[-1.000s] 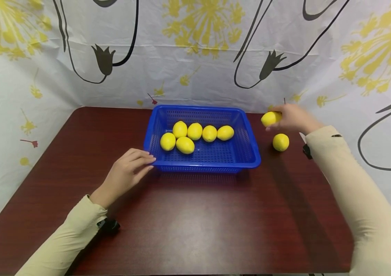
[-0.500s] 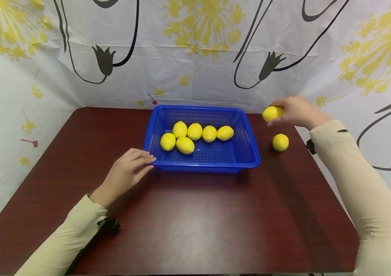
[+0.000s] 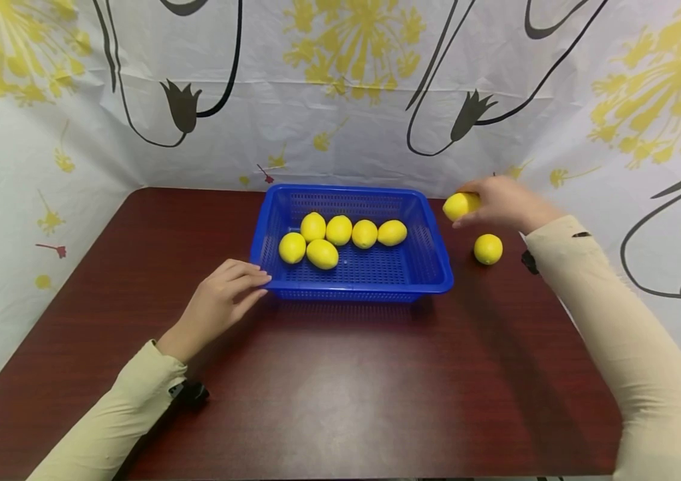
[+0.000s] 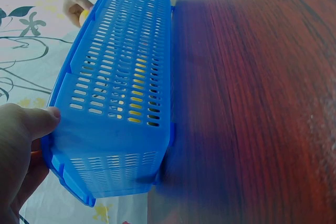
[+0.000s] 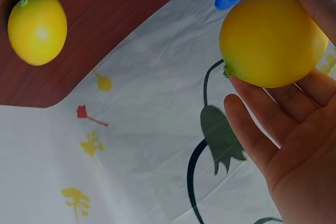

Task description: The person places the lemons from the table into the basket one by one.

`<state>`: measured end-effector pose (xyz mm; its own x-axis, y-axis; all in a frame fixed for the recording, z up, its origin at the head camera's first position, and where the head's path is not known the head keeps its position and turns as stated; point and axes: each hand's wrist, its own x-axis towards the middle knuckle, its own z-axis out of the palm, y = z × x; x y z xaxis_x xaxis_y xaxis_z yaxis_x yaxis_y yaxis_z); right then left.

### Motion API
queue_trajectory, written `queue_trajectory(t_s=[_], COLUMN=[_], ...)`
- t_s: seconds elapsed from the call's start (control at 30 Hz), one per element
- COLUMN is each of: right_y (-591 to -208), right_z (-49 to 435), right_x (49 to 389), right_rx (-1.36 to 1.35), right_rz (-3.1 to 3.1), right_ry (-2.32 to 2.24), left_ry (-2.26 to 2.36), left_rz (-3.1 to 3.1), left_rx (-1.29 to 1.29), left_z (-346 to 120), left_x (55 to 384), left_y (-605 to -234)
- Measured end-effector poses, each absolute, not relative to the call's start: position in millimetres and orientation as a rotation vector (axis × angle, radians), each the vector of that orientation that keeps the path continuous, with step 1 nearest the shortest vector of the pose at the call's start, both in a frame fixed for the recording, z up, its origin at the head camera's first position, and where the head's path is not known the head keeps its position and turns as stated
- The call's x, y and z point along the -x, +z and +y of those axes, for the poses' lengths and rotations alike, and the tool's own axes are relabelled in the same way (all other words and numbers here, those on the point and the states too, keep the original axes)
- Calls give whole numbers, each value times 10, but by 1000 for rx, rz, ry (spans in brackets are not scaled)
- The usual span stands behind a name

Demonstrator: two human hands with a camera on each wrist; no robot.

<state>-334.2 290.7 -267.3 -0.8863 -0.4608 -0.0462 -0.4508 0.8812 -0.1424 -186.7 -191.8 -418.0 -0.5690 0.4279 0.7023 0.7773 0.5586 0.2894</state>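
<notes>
A blue plastic basket (image 3: pixel 340 287) with slotted walls stands on the table, several yellow lemons (image 3: pixel 323 254) lying inside it. My left hand (image 3: pixel 220 297) grips the basket's near left corner; in the left wrist view the thumb (image 4: pixel 44 121) lies against the outside of the rim. Beyond the basket's right end, my right hand (image 3: pixel 505 202) holds one lemon (image 5: pixel 273 35) in the air between thumb and fingers, its green stem tip showing. Another lemon (image 3: pixel 488 249) rests on the table below that hand.
The dark red wooden table (image 3: pixel 340 387) reaches back to a white cloth (image 3: pixel 340 100) printed with yellow and dark flowers, which also hangs at both sides. A black wrist device (image 3: pixel 192 394) sits under the left sleeve.
My right hand, with the lemon held, first shifted slightly up and right, then came back left and a little lower, closer to the basket. The left hand and basket stayed put.
</notes>
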Motion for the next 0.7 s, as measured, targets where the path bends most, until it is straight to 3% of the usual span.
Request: queue_trajectory(t_s=[0.7], right_y=[-2786], right_z=[2357], right_x=[3330], right_rx=[943], right_rz=[2901], right_ry=[-137], left_ry=[-768], left_rz=[-2250], left_rx=[938], left_z=[-1919], left_x=[1867], left_y=[-4197])
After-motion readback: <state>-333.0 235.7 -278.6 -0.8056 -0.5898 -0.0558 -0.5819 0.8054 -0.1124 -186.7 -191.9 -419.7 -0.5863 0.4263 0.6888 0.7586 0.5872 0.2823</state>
